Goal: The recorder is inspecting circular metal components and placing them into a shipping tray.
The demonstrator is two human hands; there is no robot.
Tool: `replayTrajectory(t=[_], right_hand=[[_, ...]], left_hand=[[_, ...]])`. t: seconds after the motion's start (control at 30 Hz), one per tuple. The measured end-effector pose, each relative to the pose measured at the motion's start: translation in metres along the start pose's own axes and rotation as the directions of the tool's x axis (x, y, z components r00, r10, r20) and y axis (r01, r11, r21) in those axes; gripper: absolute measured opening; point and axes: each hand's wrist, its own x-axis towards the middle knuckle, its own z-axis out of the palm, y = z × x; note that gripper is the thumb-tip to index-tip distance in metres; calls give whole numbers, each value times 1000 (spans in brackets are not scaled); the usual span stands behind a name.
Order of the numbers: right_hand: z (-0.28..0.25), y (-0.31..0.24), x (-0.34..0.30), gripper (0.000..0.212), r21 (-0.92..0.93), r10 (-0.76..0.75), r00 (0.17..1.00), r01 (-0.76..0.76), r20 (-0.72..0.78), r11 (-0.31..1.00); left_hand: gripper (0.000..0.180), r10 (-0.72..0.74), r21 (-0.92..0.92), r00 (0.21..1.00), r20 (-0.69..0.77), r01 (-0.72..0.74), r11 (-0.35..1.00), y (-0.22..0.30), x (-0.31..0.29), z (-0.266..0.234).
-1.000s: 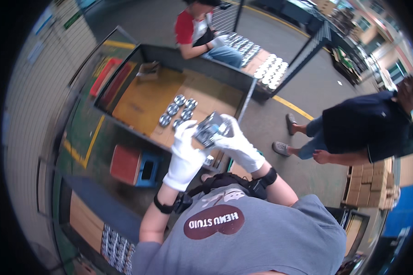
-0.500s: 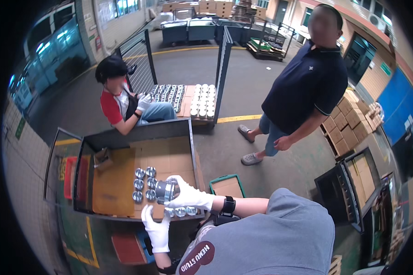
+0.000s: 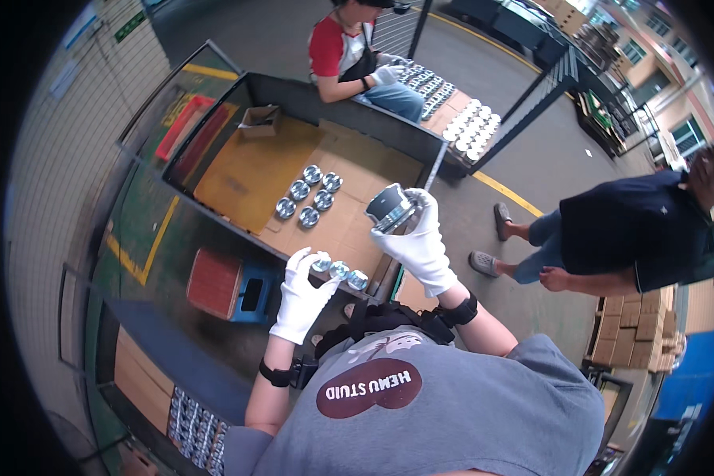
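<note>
My right hand [image 3: 422, 250], in a white glove, grips an engine piston [image 3: 389, 208] with a dark coated skirt and bright grooves. It is held up over the right side of a cardboard-lined metal cart [image 3: 246, 79]. My left hand [image 3: 300, 297], gloved too, has thumb and fingers apart at the cart's near edge. Just beside its fingertips stands a short row of silver pistons [image 3: 339, 270]; whether it touches them I cannot tell. Farther in, several more silver pistons [image 3: 310, 216] stand in two rows on the cardboard.
A seated co-worker [image 3: 349, 55] in gloves is beyond the cart, beside a rack of pistons [image 3: 470, 131]. Another person [image 3: 611, 238] stands at the right. A blue stool with a red top [image 3: 214, 282] is at the near left. Below it, another cart holds more pistons [image 3: 194, 432].
The view has turned and moved. My right hand has lifted the piston away from the rows on the cardboard. My left hand now reaches to the near row.
</note>
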Motion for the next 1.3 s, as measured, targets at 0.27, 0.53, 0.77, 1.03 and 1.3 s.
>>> replayTrajectory(t=[0.27,0.53,0.77,1.03,1.3], right_hand=[[13,8,-3,78,27,143,989,-144,33,989],[26,-9,-13,64,619,277,756,-648,593,444],[36,-11,-14,46,553,212,514,-720,831,-419],[32,-17,-32,43,671,268,617,-708,740,-220],[31,2,-43,43,649,268,597,-737,756,-188]], left_hand=[[31,0,-149,1000,-28,-4,989,17,-4,-11],[35,-73,-216,991,-115,46,975,31,28,-14],[80,122,-73,988,-92,-129,989,81,42,-20],[84,72,-92,994,-80,-79,993,90,32,-17],[79,101,-12,993,-64,-102,995,94,25,-15]])
